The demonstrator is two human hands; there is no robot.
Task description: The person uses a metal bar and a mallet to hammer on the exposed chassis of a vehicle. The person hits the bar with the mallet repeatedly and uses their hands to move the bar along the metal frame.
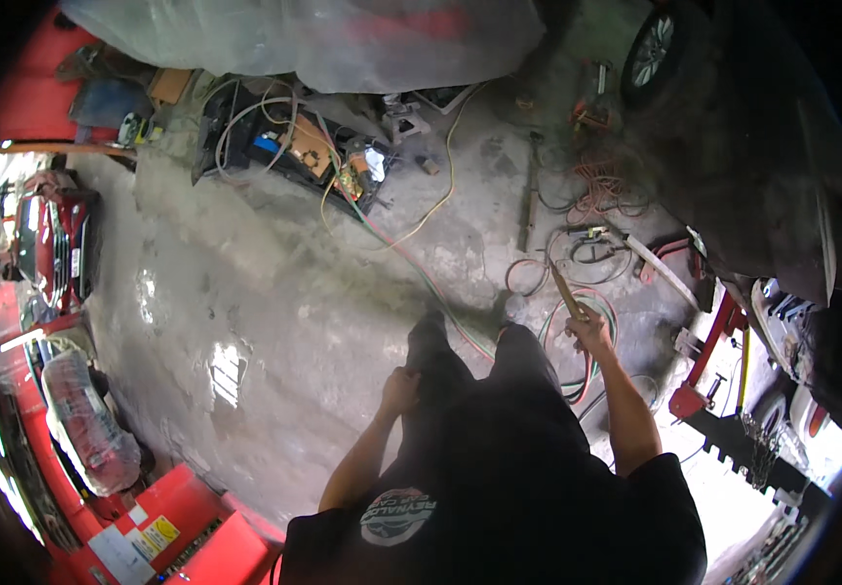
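My right hand is closed around a long, narrow tan bar, perhaps a wooden handle. One end of the bar points away from me over the floor; its exact kind is unclear. Beside my left thigh, against the dark trousers, is my left hand. Its fingers are partly lost against the dark cloth, so I cannot make out whether they grip anything. Below the right hand, coiled green and red hoses lie on the concrete floor.
Ahead stands a black trough of parts and cardboard, with hoses trailing from it. Orange cord, a long metal bar and a red frame lie to the right. Wrapped parts and red equipment line the left.
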